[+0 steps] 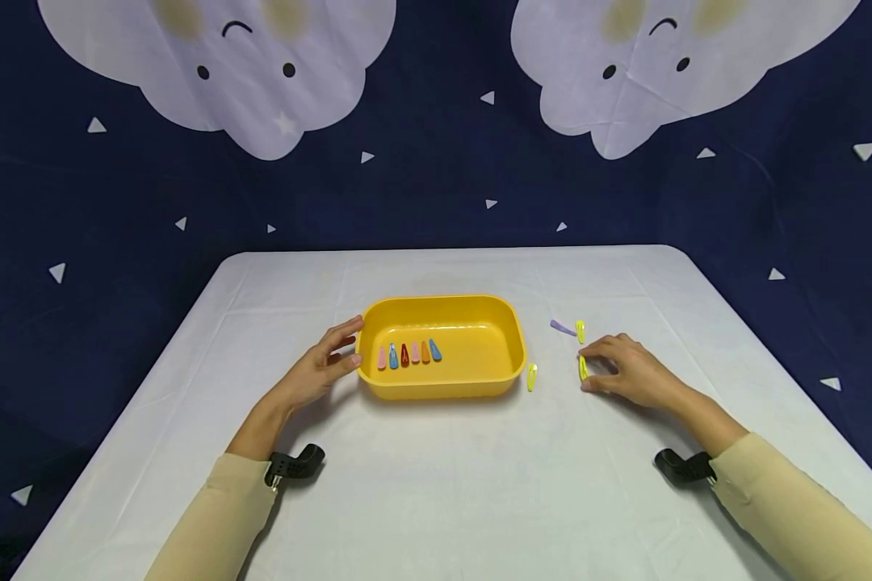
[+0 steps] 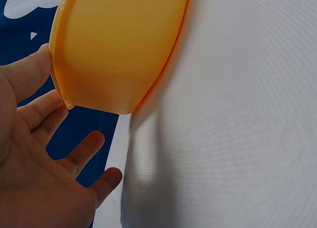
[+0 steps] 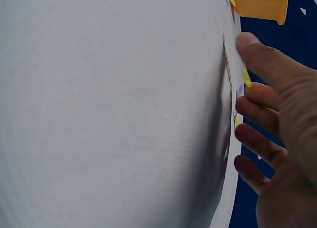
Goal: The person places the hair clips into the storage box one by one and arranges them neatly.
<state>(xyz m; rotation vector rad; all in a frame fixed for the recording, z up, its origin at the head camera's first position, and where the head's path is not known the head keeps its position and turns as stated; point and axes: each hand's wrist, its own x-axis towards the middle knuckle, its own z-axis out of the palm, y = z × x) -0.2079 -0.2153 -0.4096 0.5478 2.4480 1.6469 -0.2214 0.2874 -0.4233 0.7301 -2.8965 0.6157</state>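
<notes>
A smooth, glossy yellow tray (image 1: 480,355) with rounded corners sits on a creased white cloth (image 1: 436,484). The left hand (image 1: 316,371), fingers relaxed, touches its left rim; the right hand (image 1: 630,374) pinches a slim yellow clip (image 1: 583,369) to the tray's right. Six tapered clips (image 1: 404,355) line the tray's left half. A second yellow clip (image 1: 531,378) lies just beside its right edge; a purple clip (image 1: 563,328) and third yellow clip (image 1: 580,331) lie farther away. Cloth spreads widely on the near side.
</notes>
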